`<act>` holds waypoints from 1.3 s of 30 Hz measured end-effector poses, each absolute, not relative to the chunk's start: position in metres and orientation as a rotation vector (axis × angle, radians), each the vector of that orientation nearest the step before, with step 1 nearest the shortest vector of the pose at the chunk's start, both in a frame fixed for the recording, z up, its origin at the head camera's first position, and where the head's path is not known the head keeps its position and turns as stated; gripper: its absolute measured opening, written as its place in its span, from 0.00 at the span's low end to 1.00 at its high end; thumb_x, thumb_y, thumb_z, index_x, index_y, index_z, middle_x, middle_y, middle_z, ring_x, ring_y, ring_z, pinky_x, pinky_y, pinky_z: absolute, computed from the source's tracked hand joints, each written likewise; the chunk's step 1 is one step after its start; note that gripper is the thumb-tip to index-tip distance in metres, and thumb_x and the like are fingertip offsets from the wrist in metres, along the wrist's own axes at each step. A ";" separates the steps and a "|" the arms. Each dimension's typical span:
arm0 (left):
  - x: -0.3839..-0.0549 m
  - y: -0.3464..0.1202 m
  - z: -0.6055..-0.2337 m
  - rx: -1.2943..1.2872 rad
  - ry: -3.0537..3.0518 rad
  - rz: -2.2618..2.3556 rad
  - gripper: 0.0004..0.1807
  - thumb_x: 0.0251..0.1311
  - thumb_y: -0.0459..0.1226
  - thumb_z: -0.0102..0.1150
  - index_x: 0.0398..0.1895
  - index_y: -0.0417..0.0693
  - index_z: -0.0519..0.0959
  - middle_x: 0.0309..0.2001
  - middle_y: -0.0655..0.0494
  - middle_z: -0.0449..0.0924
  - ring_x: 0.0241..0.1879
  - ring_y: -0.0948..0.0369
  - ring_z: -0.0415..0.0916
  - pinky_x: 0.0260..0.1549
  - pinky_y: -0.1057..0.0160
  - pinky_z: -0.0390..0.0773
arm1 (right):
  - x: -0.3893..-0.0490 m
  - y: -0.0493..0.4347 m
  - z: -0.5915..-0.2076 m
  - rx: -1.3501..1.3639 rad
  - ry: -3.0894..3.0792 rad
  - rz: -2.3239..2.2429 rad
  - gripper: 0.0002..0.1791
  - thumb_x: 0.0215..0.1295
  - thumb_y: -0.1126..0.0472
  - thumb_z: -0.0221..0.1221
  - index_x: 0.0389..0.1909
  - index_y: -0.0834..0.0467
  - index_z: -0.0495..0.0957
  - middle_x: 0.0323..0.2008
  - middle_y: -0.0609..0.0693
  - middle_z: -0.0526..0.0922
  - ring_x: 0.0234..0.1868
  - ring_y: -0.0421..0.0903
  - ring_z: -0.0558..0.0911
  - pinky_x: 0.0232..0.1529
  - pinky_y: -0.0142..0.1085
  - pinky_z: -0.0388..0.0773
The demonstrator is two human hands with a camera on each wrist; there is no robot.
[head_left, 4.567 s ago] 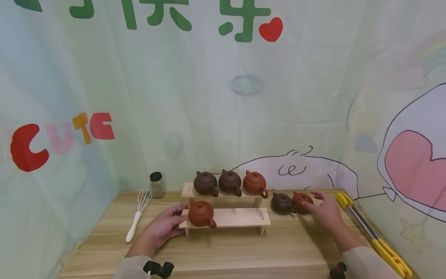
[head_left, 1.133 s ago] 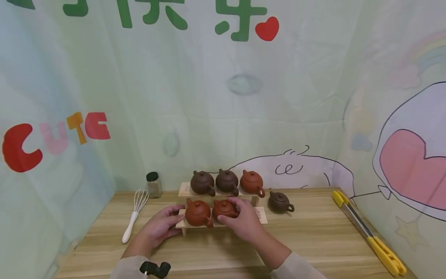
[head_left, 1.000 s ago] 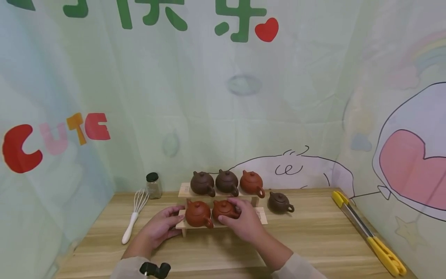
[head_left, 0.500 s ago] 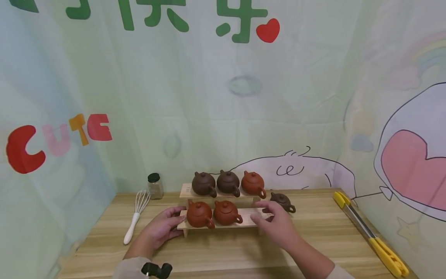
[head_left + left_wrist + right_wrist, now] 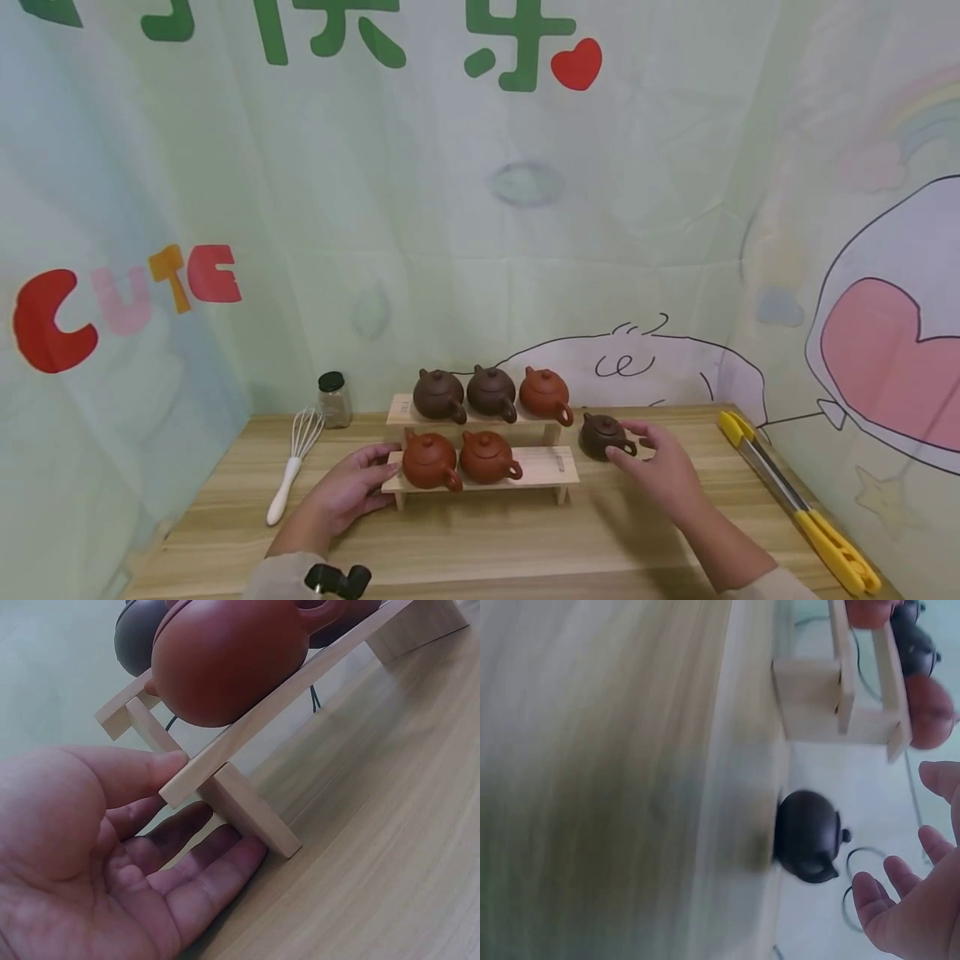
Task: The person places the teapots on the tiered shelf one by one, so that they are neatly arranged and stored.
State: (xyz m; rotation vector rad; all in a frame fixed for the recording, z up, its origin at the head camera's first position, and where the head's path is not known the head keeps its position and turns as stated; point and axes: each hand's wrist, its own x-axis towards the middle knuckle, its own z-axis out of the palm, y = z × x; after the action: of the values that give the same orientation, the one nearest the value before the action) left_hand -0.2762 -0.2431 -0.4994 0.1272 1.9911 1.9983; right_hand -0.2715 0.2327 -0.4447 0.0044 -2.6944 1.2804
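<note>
My left hand (image 5: 356,483) holds the left end of the lower step of a wooden display stand (image 5: 536,468). In the left wrist view the thumb lies at the board's edge and the fingers (image 5: 217,877) reach under it to the leg. Two red-brown clay teapots (image 5: 429,460) sit on that step's left and middle. My right hand (image 5: 663,473), fingers spread and holding nothing, is beside the handle of a dark brown teapot (image 5: 602,437) on the table. In the right wrist view a gap shows between the fingers (image 5: 870,900) and this dark teapot (image 5: 808,834).
On the stand's upper step (image 5: 402,408) stand two dark teapots (image 5: 438,395) and one red-brown teapot (image 5: 544,393). A whisk (image 5: 294,467) and a black-lidded jar (image 5: 334,402) are at left. Yellow-handled tongs (image 5: 798,504) lie along the right edge. A printed curtain hangs behind.
My right hand has brought a red-brown teapot from the table to the lower step, let it go, and moved right to the dark teapot. My left hand has stayed at the stand.
</note>
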 end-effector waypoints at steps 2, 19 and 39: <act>-0.276 -0.242 -0.499 0.127 1.989 1.999 0.36 0.79 0.40 0.56 0.81 0.32 0.56 0.84 0.30 0.45 0.67 0.57 0.74 0.63 0.48 0.83 | -0.277 0.238 -0.447 -0.020 -2.720 1.284 0.35 0.70 0.47 0.71 0.72 0.59 0.75 0.73 0.68 0.74 0.72 0.69 0.74 0.67 0.63 0.78; -0.275 -0.241 -0.498 0.068 1.997 2.005 0.35 0.79 0.39 0.56 0.81 0.33 0.57 0.85 0.31 0.43 0.75 0.47 0.68 0.65 0.42 0.81 | -0.323 0.244 -0.470 -0.047 -2.817 1.323 0.46 0.65 0.49 0.74 0.79 0.60 0.66 0.76 0.73 0.67 0.73 0.73 0.72 0.71 0.65 0.73; -0.273 -0.239 -0.495 0.034 2.007 2.007 0.34 0.78 0.39 0.58 0.80 0.35 0.61 0.85 0.33 0.45 0.80 0.41 0.59 0.65 0.42 0.82 | -0.338 0.235 -0.482 0.015 -2.826 1.238 0.42 0.64 0.55 0.74 0.75 0.65 0.69 0.72 0.70 0.75 0.71 0.68 0.75 0.72 0.63 0.71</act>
State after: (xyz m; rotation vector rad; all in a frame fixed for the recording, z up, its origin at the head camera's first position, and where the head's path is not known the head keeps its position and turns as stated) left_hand -0.2733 -0.2392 -0.4953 0.0336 2.0071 2.0071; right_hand -0.3375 0.2353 -0.4821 0.0147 -2.8255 1.2378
